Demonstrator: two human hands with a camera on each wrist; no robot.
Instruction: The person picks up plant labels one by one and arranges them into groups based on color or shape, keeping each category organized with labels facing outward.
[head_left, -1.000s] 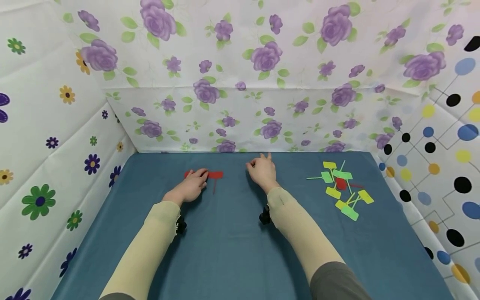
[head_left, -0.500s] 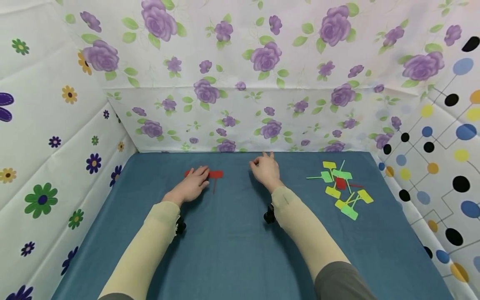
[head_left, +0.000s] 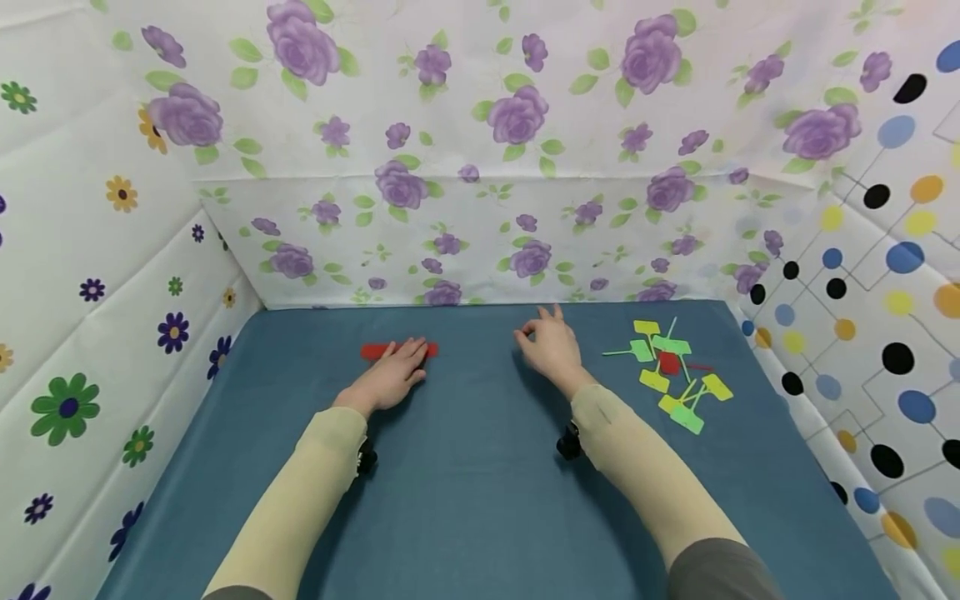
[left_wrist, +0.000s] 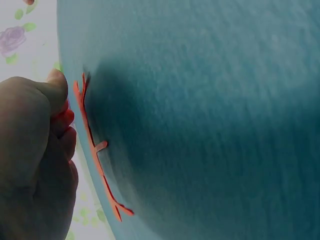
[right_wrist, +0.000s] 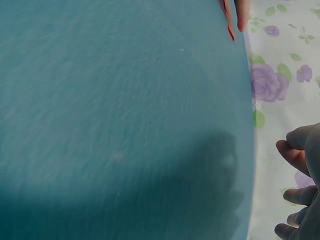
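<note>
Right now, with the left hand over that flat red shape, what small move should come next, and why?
Perhaps the right hand should reach toward the red tag. That hand appears to hold nothing, while the left hand is over the flat red shape; the tag matches that colour but lies among yellow tags and green tags.

Bench (head_left: pixel 465 517) top is plain dk blue. Back sheet (head_left: pixel 480 200): white w/ purple roses & green lvs, horiz. crease across. L sheet (head_left: pixel 112 258): white w/ green, purple & orange flwrs, diag. folds. R sheet (head_left: pixel 810 325): white w/ blk, blue, yel. & orange dots, thin grey lines.
</note>
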